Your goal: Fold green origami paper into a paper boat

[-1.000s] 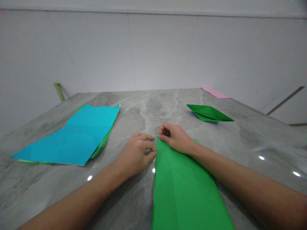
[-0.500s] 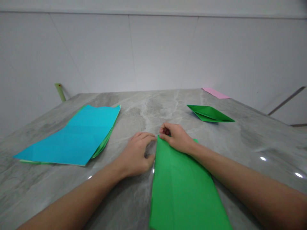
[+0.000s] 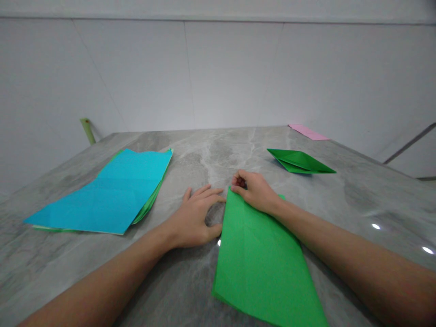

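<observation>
A folded sheet of green paper (image 3: 259,263) lies in front of me, with a crease running along its length. My right hand (image 3: 255,190) pinches its far left corner between thumb and curled fingers, and my forearm crosses over the paper's right side. My left hand (image 3: 195,218) rests on the table with its fingers spread. The thumb and forefinger of that hand come up to the paper's left edge; whether they touch it I cannot tell.
A stack of blue and green paper sheets (image 3: 112,190) lies on the left of the grey marbled table (image 3: 211,154). To the right is a folded green paper boat shape (image 3: 299,162). Pink paper (image 3: 308,132) lies at the far right edge, and a white wall (image 3: 218,72) stands behind.
My right hand has drawn the green paper slightly away from me, so its near left corner now shows. My left hand's fingers have spread wider.
</observation>
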The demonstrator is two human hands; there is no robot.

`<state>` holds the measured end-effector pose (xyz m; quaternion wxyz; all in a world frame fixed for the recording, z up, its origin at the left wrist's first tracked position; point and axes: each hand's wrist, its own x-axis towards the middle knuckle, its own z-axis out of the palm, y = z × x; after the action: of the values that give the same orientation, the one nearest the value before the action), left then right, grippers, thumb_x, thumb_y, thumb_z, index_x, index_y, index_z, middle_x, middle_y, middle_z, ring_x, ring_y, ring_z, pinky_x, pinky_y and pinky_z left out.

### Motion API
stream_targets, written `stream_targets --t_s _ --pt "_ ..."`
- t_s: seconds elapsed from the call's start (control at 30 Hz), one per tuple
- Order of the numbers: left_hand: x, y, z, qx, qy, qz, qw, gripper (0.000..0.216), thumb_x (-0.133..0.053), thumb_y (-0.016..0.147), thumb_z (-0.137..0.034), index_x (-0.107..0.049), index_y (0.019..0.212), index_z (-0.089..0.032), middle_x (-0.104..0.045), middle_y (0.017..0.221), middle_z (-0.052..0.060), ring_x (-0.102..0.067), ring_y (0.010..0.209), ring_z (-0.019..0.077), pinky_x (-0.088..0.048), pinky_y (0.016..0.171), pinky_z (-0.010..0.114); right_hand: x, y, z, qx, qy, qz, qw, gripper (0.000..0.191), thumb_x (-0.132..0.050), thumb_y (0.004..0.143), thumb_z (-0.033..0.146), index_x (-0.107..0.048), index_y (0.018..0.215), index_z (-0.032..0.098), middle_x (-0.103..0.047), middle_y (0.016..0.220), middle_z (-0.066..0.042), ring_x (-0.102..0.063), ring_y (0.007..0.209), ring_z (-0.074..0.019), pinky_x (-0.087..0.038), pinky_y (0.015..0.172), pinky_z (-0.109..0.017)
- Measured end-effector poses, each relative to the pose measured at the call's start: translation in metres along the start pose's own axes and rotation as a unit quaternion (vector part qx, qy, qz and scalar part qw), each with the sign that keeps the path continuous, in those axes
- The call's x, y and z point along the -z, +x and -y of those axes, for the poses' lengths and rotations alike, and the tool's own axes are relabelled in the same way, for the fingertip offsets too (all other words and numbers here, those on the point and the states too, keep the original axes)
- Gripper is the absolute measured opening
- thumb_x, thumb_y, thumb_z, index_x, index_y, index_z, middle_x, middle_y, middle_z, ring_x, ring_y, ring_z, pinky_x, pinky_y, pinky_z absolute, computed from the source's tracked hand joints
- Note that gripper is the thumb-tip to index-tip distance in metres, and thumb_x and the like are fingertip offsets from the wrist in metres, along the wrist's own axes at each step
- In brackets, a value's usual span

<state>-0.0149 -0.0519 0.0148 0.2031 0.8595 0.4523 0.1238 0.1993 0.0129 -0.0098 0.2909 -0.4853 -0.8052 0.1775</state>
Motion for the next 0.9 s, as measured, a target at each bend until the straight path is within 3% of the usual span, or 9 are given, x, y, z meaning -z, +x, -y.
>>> stream_targets --t_s 0.17,0.9 --pt "0.0014 0.0034 0.0001 0.004 -0.012 -0.030 0.999 0.030 -0.060 0.086 -0.023 -0.071 0.113 -0.027 -0.057 0.143 0.005 -0.038 0.142 0.0352 -0.016 0.111 0.075 -0.0001 -0.0002 -0.0006 0.001 0.002 0.001 1.000 0.010 -0.064 0.081 0.011 -0.057 0.080 0.019 -0.063 0.074 0.000 -0.056 0.069 -0.0154 -0.040 0.068 -0.029" --pt "-0.0001 0.0069 -0.0008 0.010 -0.025 -0.051 0.998 0.022 -0.062 0.088 -0.026 -0.076 0.104 -0.029 -0.062 0.138 0.003 -0.043 0.139 0.0349 -0.021 0.111 0.072 -0.0013 0.0013 0.0011 0.015 -0.017 -0.013 1.000 0.012 -0.065 0.081 0.011 -0.057 0.079 0.019 -0.064 0.074 0.000 -0.058 0.072 -0.0157 -0.040 0.072 -0.030"
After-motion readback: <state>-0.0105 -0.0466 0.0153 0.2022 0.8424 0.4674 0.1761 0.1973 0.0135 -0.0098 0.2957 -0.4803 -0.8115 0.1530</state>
